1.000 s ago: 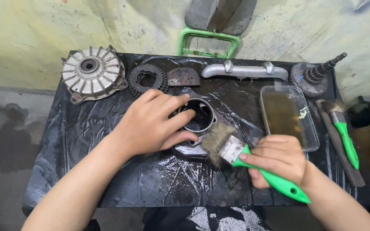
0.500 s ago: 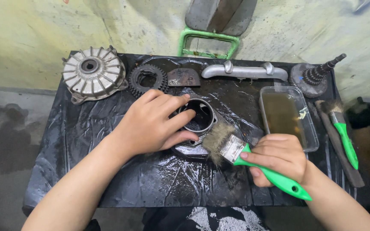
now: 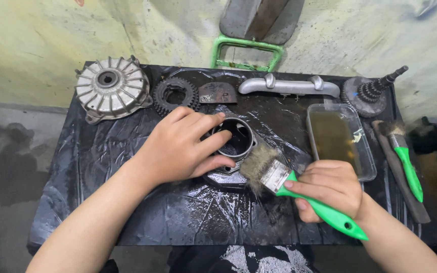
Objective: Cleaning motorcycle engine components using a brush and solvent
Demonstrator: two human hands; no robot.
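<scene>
My left hand [image 3: 180, 147] rests on a dark round metal cylinder part [image 3: 236, 139] in the middle of the black plastic sheet [image 3: 178, 217], fingers wrapped over its left rim. My right hand [image 3: 330, 189] grips a green-handled paintbrush [image 3: 284, 182]. Its dirty bristles press against the right lower side of the cylinder part. The part's base is partly hidden under my left hand.
Along the back lie a finned grey hub [image 3: 110, 88], a black sprocket [image 3: 175, 93], a rusty plate [image 3: 217, 93], a grey metal handle piece [image 3: 289, 86] and a geared shaft [image 3: 373, 93]. A clear tray of brown liquid [image 3: 337, 139] and a second green brush [image 3: 405, 159] sit right.
The brush has shifted slightly along the side of the cylinder part. My left hand has stayed in place on it.
</scene>
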